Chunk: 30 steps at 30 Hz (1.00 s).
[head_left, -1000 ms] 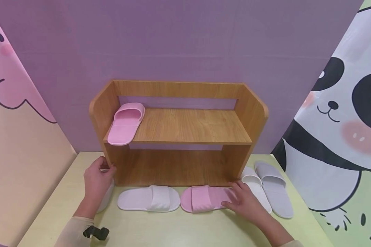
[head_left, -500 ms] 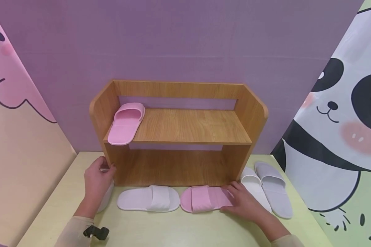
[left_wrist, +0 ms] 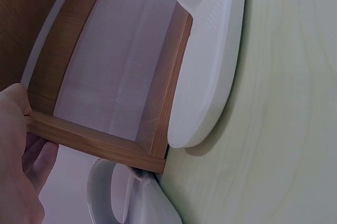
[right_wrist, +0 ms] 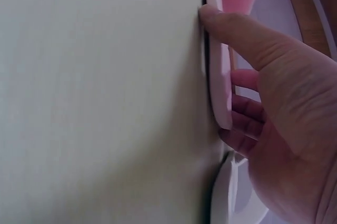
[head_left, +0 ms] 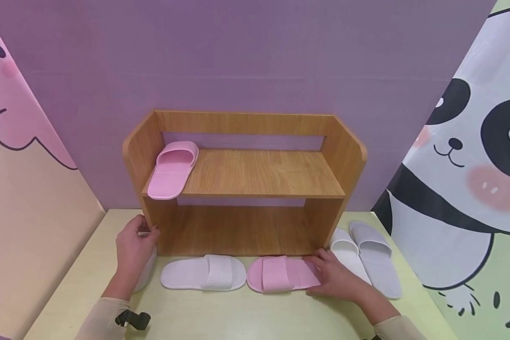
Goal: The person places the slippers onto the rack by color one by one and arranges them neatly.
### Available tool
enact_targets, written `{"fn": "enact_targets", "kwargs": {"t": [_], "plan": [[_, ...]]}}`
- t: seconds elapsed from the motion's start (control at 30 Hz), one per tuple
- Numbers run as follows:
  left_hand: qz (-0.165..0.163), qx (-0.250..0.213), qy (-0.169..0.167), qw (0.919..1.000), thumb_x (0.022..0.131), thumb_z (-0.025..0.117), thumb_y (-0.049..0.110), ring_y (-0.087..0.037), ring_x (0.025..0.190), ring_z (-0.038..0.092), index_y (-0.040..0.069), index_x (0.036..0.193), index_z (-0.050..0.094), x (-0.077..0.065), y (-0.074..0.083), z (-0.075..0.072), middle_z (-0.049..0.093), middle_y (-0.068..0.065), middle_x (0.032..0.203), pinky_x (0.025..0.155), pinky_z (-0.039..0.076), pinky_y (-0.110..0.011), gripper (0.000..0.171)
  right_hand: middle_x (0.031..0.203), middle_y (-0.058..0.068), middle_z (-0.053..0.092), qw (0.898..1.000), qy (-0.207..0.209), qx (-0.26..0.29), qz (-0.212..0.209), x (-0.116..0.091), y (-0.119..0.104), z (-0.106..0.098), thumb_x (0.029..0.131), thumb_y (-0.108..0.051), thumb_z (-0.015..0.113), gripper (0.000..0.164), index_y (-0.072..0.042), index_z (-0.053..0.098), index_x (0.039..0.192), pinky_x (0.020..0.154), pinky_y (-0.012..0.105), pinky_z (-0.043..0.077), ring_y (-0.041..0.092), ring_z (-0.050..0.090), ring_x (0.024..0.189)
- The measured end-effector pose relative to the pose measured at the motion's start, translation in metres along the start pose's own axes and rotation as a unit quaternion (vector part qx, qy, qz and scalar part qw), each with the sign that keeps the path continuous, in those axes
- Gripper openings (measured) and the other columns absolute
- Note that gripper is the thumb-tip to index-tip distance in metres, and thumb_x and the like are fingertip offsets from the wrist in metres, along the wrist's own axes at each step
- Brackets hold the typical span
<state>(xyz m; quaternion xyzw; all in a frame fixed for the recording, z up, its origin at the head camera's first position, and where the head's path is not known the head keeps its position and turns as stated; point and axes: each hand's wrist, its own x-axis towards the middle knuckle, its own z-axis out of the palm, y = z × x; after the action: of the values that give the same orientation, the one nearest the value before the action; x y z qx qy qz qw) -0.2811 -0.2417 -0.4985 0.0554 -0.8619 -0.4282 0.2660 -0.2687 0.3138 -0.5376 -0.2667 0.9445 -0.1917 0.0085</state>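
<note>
A two-tier wooden shelf [head_left: 263, 172] stands at the table's back. My left hand [head_left: 135, 245] holds the front edge of its left side panel; the left wrist view shows thumb and fingers on either side of that wooden edge [left_wrist: 89, 139]. Flat on the table before the shelf, a pink slipper [head_left: 276, 274] points left. My right hand [head_left: 337, 276] grips its heel end across the width, the thumb on the near edge in the right wrist view. The palm hides part of the heel. Another pink slipper [head_left: 172, 172] rests on the upper tier, at the left.
A white slipper [head_left: 187, 274] lies left of the pink one. Right of the shelf are a white slipper [head_left: 352, 259] and a greyish one [head_left: 380, 262]. Behind my left hand a pale slipper [head_left: 146, 271] is partly hidden. Purple cloth [head_left: 255, 61] hangs behind.
My right hand has shifted slightly left and closed its fingers around the pink slipper's heel end. The left hand stays on the shelf panel.
</note>
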Motion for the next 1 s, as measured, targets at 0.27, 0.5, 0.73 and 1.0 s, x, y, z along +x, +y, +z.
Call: {"fn": "enact_targets", "kwargs": {"t": [0.27,0.5,0.73,1.0], "plan": [[0.000,0.000,0.002,1.0000,0.098,0.074,0.008,-0.037,0.104,0.077,0.004,0.110,0.069,0.001,0.001,0.000,0.076,-0.015,0.106,0.084,0.067,-0.055,0.014,0.135,0.004,0.054,0.998,-0.040,0.040,0.014,-0.003,-0.002,-0.012,0.078,-0.038,0.101,0.082,-0.011,0.067,0.148,0.112,0.056,0.051,0.035,0.048,0.132],[-0.003,-0.006,0.002,1.0000,0.098,0.074,0.006,-0.036,0.106,0.076,0.004,0.111,0.069,-0.001,0.002,0.000,0.076,-0.016,0.108,0.087,0.066,-0.055,0.014,0.140,0.010,0.053,0.995,-0.065,0.065,0.030,-0.006,-0.002,-0.018,0.079,-0.034,0.100,0.084,-0.008,0.064,0.151,0.116,0.064,0.045,0.040,0.046,0.137],[0.001,-0.011,0.005,0.9999,0.097,0.075,0.007,-0.035,0.104,0.076,0.004,0.109,0.069,-0.002,0.001,0.000,0.077,-0.015,0.107,0.085,0.067,-0.053,0.013,0.138,0.009,0.052,0.993,-0.080,0.076,0.030,-0.007,0.002,-0.020,0.081,-0.031,0.099,0.080,-0.006,0.064,0.149,0.116,0.064,0.043,0.037,0.047,0.135],[0.009,-0.010,0.013,0.9998,0.097,0.074,0.005,-0.034,0.102,0.077,0.004,0.108,0.069,-0.002,0.001,0.001,0.077,-0.014,0.104,0.083,0.067,-0.053,0.012,0.130,-0.002,0.056,0.996,-0.058,0.066,0.008,-0.009,0.004,-0.019,0.079,-0.041,0.098,0.071,-0.014,0.069,0.138,0.112,0.052,0.048,0.028,0.051,0.127]]}}
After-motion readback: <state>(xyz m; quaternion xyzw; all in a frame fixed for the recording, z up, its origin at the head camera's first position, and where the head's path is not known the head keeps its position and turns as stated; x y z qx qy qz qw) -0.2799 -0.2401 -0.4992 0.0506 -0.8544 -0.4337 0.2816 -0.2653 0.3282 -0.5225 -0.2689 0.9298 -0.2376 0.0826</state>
